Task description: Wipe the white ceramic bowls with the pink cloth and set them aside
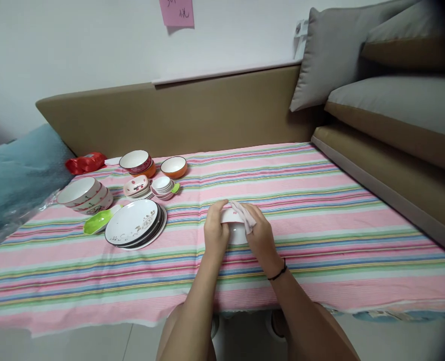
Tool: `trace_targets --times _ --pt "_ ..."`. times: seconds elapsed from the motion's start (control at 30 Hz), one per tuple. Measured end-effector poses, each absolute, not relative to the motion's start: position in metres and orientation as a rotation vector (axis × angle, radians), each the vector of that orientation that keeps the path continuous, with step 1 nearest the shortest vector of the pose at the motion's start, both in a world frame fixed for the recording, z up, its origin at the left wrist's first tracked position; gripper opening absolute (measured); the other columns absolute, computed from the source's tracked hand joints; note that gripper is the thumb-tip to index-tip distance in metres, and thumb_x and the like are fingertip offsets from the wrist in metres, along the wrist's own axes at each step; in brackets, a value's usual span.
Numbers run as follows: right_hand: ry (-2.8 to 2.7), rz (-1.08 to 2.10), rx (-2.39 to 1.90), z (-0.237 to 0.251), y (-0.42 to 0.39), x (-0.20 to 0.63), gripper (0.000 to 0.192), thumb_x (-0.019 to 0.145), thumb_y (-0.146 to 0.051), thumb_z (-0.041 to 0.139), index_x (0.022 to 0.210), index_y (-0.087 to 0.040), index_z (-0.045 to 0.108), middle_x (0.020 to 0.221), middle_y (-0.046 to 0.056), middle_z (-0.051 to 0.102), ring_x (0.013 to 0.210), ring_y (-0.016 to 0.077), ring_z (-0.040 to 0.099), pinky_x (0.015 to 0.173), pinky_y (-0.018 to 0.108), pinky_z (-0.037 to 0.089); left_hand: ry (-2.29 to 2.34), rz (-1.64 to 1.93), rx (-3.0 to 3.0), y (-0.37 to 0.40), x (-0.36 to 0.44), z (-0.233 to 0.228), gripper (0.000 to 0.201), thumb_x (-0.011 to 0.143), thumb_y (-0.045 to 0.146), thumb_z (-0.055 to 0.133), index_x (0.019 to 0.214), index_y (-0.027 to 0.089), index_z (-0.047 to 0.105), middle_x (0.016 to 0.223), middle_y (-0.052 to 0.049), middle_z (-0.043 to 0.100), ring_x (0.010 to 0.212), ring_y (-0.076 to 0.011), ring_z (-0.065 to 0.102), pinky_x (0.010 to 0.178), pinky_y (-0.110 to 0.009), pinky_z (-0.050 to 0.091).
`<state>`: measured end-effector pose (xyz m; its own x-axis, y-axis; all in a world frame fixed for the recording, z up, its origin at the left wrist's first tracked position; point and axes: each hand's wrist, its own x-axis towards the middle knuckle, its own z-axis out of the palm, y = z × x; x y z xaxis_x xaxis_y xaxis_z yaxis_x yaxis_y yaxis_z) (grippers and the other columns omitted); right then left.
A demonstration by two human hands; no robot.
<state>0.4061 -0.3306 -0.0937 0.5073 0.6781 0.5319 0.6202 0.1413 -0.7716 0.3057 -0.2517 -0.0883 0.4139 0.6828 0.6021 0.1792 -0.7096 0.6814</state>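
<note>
Over the striped cloth in front of me, my left hand (215, 228) grips the left side of a small white bowl (230, 216) with reddish marks on its outside. The bowl is tilted, its rim toward me. My right hand (262, 231), a dark band round its wrist, is closed on a pale pinkish-white wiping cloth (244, 214) that lies against the bowl's right side. Just below the bowl shows a white, glossy dish (238, 234); whether it rests on the cloth is hidden by my hands.
Left of my hands stand stacked plates (132, 223), a green leaf-shaped dish (97, 222), stacked large bowls (80, 193), small dishes (162, 185) and an orange bowl (174, 167). Red wrapping (85, 163) lies behind them. A sofa back (215, 115) and cushions (395, 108) border the striped surface (320, 200).
</note>
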Motion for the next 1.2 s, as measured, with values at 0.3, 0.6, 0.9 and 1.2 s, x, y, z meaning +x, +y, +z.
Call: trace_targets --times 0.3,0.6,0.9,1.2 --pt "-0.61 0.216 -1.337 -0.106 -0.318 0.427 0.041 0.084 -0.023 0.046 0.122 -0.017 0.06 0.122 0.01 0.064 0.114 0.0214 0.057 0.105 0.041 0.039 0.978 0.77 1.501 -0.254 0.321 -0.112 0.043 0.071 0.019 0.063 0.114 0.018 0.057 0.108 -0.01 0.067 0.099 -0.025 0.062 0.088 -0.043 0.051" --pt "-1.085 0.2 -1.47 -0.094 -0.334 0.427 0.057 0.072 -0.006 0.045 0.126 -0.02 0.057 0.125 0.007 0.061 0.118 0.0219 0.054 0.105 0.04 0.041 0.974 0.979 1.909 -0.245 0.305 -0.095 0.037 0.076 0.013 0.048 0.108 0.021 0.064 0.103 -0.005 0.071 0.097 -0.0238 0.063 0.087 -0.035 0.047" --pt "-1.23 -0.114 -1.648 -0.097 -0.323 0.402 0.04 0.088 -0.018 0.041 0.126 -0.019 0.054 0.122 0.013 0.058 0.115 0.0258 0.053 0.1 0.044 0.044 1.251 0.899 2.11 -0.251 0.308 -0.09 0.032 0.084 0.021 0.049 0.113 0.024 0.06 0.1 -0.009 0.07 0.091 -0.0264 0.065 0.079 -0.035 0.045" --pt "-0.573 0.252 -1.384 -0.115 -0.323 0.445 0.043 0.078 -0.021 0.046 0.118 -0.016 0.062 0.109 0.01 0.068 0.106 0.0234 0.061 0.097 0.044 0.046 0.893 0.951 1.646 -0.253 0.325 -0.107 0.046 0.077 0.022 0.058 0.122 0.018 0.048 0.125 -0.013 0.059 0.106 -0.0221 0.061 0.085 -0.036 0.051"
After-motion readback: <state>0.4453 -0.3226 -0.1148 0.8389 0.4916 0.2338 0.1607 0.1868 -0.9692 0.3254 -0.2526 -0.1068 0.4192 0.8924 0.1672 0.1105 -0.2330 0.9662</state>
